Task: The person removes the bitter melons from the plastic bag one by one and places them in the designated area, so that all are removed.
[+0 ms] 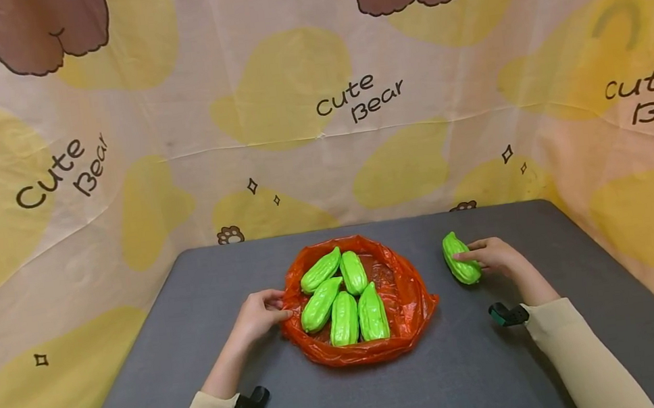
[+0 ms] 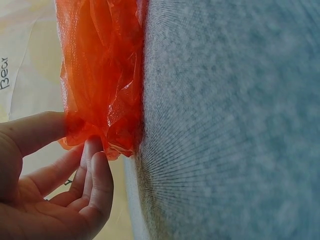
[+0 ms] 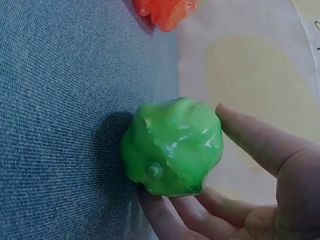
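Note:
A red plastic bag (image 1: pixel 401 338) with a rolled-down rim lies open on the grey table, holding several green bumpy gourds (image 1: pixel 344 317). The left hand (image 1: pixel 258 316) pinches the bag's left edge; in the left wrist view thumb and fingers of that hand (image 2: pixel 65 185) are on the red plastic (image 2: pixel 102 75). To the right of the bag, the right hand (image 1: pixel 495 257) grips a single green gourd (image 1: pixel 460 259). In the right wrist view this gourd (image 3: pixel 175 145) sits between the thumb and fingers of the hand (image 3: pixel 250 195), close to the table surface.
The grey table (image 1: pixel 340 406) meets a patterned cloth backdrop (image 1: pixel 290 99) at the back and both sides. Dark bands with small devices are on both wrists, beside light sleeves (image 1: pixel 584 356). Part of the bag (image 3: pixel 165 10) shows at the top of the right wrist view.

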A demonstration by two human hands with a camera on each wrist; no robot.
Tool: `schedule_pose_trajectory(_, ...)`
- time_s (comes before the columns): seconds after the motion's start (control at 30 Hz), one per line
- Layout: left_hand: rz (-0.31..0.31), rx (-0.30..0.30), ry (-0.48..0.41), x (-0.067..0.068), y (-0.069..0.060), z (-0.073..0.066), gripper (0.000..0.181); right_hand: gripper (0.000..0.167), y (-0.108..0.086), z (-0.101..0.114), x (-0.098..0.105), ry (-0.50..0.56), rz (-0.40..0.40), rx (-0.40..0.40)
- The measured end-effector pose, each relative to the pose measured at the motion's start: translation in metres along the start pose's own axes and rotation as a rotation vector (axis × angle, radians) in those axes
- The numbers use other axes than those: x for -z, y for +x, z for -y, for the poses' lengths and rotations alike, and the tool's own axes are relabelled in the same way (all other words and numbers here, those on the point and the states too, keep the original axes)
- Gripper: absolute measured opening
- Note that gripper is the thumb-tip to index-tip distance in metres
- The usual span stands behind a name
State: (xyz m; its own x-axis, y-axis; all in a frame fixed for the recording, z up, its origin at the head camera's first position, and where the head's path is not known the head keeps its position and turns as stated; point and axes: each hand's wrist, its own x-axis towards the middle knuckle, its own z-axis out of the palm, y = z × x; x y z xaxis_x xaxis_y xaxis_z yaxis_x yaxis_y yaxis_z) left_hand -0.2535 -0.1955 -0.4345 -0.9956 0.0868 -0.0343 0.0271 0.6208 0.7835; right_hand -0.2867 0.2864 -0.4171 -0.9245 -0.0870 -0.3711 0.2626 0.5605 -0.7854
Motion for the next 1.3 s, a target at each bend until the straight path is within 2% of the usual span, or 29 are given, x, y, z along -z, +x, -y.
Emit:
schedule_pose_trajectory(0.5, 0.007, -0.015, -0.021, 0.0008, 0.0002, 0.0004, 0.044, 0.082, 0.0031, -0.0002, 0.0004, 0.029, 0.003, -0.04)
schedule_pose_trajectory(1.3, -0.001, -0.015, -0.017, 0.0007, -0.0013, 0.0004, 0.042, 0.084, 0.0017, -0.0006, 0.0025, 0.006, 0.039, -0.025)
